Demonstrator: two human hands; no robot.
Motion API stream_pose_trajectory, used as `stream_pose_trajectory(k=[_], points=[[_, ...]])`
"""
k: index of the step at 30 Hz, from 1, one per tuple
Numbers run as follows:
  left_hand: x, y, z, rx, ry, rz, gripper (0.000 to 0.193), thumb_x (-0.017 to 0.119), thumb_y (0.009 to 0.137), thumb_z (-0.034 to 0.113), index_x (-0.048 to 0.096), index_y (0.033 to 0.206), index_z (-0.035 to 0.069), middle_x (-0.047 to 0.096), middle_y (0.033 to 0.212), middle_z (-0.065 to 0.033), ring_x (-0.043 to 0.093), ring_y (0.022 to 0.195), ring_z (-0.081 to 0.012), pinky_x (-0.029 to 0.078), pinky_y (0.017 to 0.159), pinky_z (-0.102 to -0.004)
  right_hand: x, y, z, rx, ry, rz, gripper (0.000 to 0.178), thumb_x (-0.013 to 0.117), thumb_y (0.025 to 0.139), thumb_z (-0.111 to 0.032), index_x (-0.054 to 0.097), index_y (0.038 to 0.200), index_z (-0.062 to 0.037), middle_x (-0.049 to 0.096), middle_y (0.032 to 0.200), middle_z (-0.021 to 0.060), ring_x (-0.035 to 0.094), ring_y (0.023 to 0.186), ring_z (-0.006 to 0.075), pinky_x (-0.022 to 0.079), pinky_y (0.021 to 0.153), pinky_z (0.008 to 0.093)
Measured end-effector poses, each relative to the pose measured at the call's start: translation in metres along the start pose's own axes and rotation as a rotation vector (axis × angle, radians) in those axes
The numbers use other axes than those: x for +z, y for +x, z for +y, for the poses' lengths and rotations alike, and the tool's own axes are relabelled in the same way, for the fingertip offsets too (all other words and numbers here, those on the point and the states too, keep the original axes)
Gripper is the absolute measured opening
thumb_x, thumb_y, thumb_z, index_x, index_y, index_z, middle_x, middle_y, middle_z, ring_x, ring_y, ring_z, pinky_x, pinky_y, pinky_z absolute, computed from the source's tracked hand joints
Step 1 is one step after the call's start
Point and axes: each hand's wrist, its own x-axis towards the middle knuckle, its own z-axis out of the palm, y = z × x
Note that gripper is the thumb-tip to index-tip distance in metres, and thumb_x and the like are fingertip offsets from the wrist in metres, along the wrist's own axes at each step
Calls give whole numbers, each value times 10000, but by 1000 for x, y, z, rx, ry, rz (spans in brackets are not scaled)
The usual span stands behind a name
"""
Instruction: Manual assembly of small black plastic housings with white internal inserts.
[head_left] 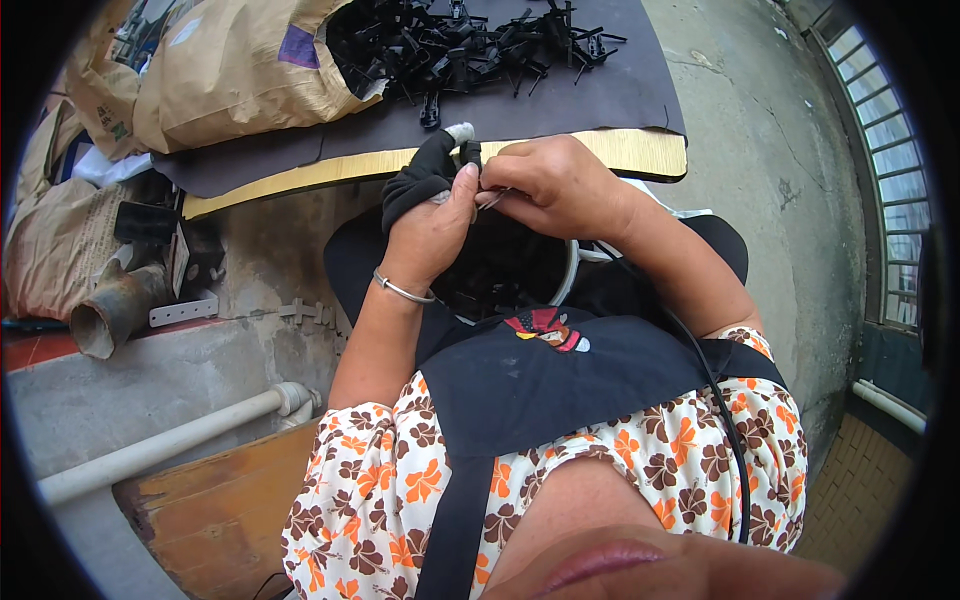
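Both hands meet in front of me at the table's near edge. My left hand (432, 215), partly covered by a black glove with a pale fingertip, is closed on a small black plastic part (470, 153). Right against it, my right hand (560, 185) is bare, its fingers pinched together. A thin, shiny metal piece (493, 199) shows between those fingers; its exact kind is too small to tell. Beyond the hands, a heap of similar black plastic parts (465, 55) lies on the dark table cover (640, 70). Fingers hide where part and metal piece meet.
A brown paper sack (235, 75) lies open toward the heap. Below my hands, a round container with a pale rim (571, 275) sits in my lap, dark inside. A rusty pipe (120, 310) and a white pipe (170, 445) are at left; a barred window (880, 170) is at right.
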Motion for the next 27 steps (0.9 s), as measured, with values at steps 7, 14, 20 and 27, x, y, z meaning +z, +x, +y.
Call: stream_pose_trajectory(k=[7,14,20,27], points=[[3,-11,15,14,-272,-90,353,555,855,48,488,1186,-56,611,793,-34,502,600,-42,434,567,-191,4,-1,-4,538,470,133,152,629,829,-114,552,746,-12,477,622,-7,390,554,45,330,481,232],[8,-8,4,80,-146,61,318,532,841,31,527,1150,-43,617,805,-24,524,629,-38,448,584,-194,0,0,-2,574,579,44,220,572,887,-186,556,781,6,460,616,-11,387,608,53,358,528,237],[10,-7,-3,281,98,89,291,522,834,38,544,1110,-50,633,893,-108,603,739,-182,474,706,-263,2,2,-2,539,498,-75,273,527,901,-249,584,836,10,559,632,116,508,579,171,431,583,332],[10,-7,4,460,367,40,309,520,807,25,541,1104,-59,606,1022,-163,595,917,-238,456,816,-290,14,-4,5,623,745,-94,293,494,919,-244,579,821,19,551,624,93,479,610,144,434,621,328]])
